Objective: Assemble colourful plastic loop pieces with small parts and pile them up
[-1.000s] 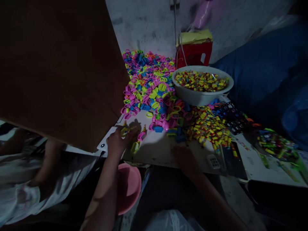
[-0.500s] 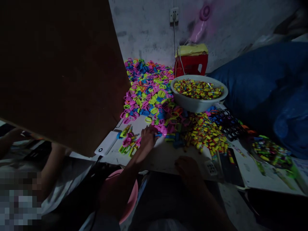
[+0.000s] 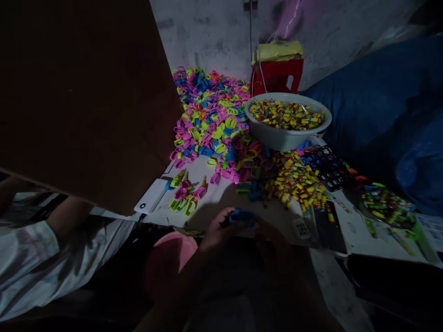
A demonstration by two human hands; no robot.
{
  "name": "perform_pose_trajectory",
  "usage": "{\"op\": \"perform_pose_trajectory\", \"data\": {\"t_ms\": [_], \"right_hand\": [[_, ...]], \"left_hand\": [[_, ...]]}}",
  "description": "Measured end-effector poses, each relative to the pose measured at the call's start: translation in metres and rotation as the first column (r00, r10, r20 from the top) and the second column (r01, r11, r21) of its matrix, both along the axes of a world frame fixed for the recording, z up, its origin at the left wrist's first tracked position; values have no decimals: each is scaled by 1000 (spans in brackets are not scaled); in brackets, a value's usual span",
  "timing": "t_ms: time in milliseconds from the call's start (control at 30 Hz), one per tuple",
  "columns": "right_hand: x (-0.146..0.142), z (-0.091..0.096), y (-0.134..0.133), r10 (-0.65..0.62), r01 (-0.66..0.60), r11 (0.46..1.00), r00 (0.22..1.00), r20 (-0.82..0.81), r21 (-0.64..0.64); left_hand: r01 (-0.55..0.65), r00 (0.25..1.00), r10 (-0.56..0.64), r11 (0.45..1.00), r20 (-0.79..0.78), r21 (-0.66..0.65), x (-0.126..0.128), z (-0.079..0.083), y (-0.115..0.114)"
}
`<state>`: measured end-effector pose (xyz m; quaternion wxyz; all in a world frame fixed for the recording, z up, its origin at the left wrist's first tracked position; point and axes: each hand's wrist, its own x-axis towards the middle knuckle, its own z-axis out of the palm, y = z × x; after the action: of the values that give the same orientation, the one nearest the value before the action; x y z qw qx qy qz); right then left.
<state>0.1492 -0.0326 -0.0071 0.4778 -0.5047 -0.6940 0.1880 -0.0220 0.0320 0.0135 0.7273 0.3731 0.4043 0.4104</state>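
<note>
My left hand (image 3: 218,227) is closed on a blue plastic piece (image 3: 242,217) that looks like a toy watch, above the table's front edge. From the other side my right hand (image 3: 272,235) meets the piece's right end; its fingers are bent and deep in shadow. Behind lies a large heap of pink, yellow and blue toy watches (image 3: 218,124). A small group of toy watches with candy-filled tubes (image 3: 185,193) sits left of my hands. To the right spreads a pile of small yellow-and-red wrapped pieces (image 3: 297,182).
A white basin (image 3: 280,136) full of similar pieces stands before a red stool (image 3: 277,76). A dark board (image 3: 86,106) blocks the left side; a person's arm (image 3: 69,219) shows below it. A white power bank (image 3: 150,197), black basket (image 3: 327,167) and pink bucket (image 3: 176,244) are nearby.
My left hand has drawn back from the heap's front edge towards me, bringing a blue toy watch. My right hand now meets it there. The view has tilted down a little.
</note>
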Motion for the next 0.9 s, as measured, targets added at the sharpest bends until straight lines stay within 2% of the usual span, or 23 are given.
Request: {"op": "perform_pose_trajectory", "data": {"t_ms": [100,167,200,267,367,433,600,767,900], "right_hand": [[-2,-2,-11,-1,1,1000,1000,8,-9],[0,1,-14,-50,50,998,999,-6,-38],[1,3,-15,-80,80,995,997,-11,-53],[4,10,-13,-117,116,992,993,-17,-52],[7,20,-8,-115,115,993,993,-14,-37],[7,23,-6,-118,118,992,993,-9,-44],[8,27,-8,-94,97,990,995,36,-98],[11,27,-12,-110,116,985,993,49,-125],[12,27,-14,-54,60,991,997,52,-121]], "left_hand": [[-53,988,74,986,133,-158,6,0,-4],[-27,997,37,989,67,-146,8,3,-5],[2,1000,-3,996,-11,-93,8,5,-4],[78,978,-59,993,-200,91,8,9,-3],[202,908,-25,901,-419,384,6,14,-2],[277,859,-13,852,-511,444,3,16,-3],[351,749,-1,849,-663,395,-1,26,-9],[359,730,-33,868,-682,343,0,38,-10],[386,694,-30,859,-719,337,1,41,-10]]}}
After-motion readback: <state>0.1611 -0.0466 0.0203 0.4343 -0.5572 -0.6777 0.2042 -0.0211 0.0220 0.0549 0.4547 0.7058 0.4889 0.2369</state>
